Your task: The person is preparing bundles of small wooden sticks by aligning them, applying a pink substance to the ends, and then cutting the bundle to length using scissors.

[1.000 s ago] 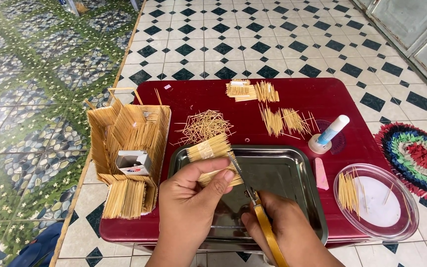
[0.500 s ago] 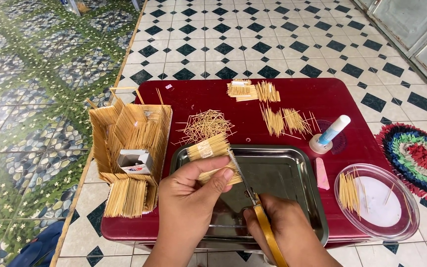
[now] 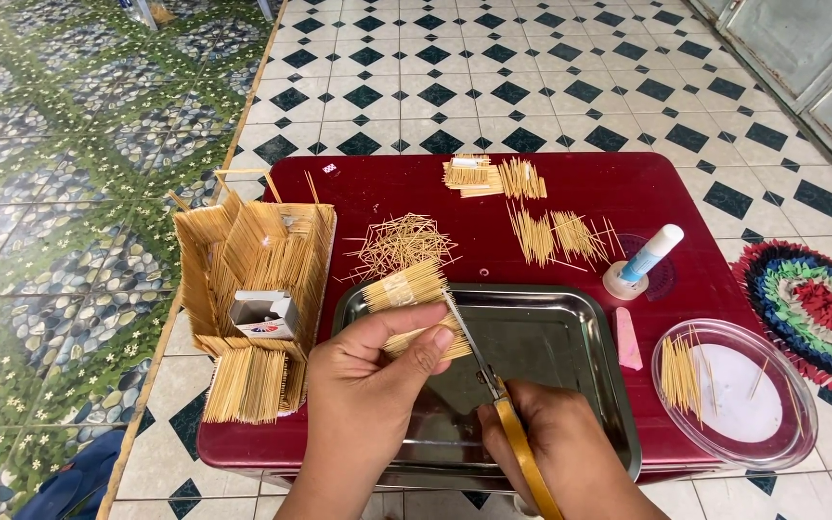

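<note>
We hold a taped bundle of thin wooden sticks (image 3: 414, 306) in our left hand (image 3: 377, 371), thumb and fingers closed around its middle, over the near left corner of the steel tray (image 3: 570, 356) that sits at the near edge of the red surface (image 3: 628, 193). Our right hand (image 3: 556, 448) is clenched on the yellow handles of the scissors (image 3: 493, 385), whose blades run up along the right end of the bundle, touching or almost touching the stick tips.

To trim well, we judge that the bundle should stay level and tight, so that no stick slides out of line, with the blades square across the ends rather than slanted. Keeping the cut above the tray should let the offcuts fall inside its rim and not onto the surface. Our left fingertips lie close to the blades, so we would keep them back on the taped band.

At the left edge stands a small house built of sticks (image 3: 257, 279); a loose heap of sticks (image 3: 402, 246) lies just behind the tray, a glue tube (image 3: 647, 258) stands to its right, and a clear lid (image 3: 739, 390) sits at the near right corner.
</note>
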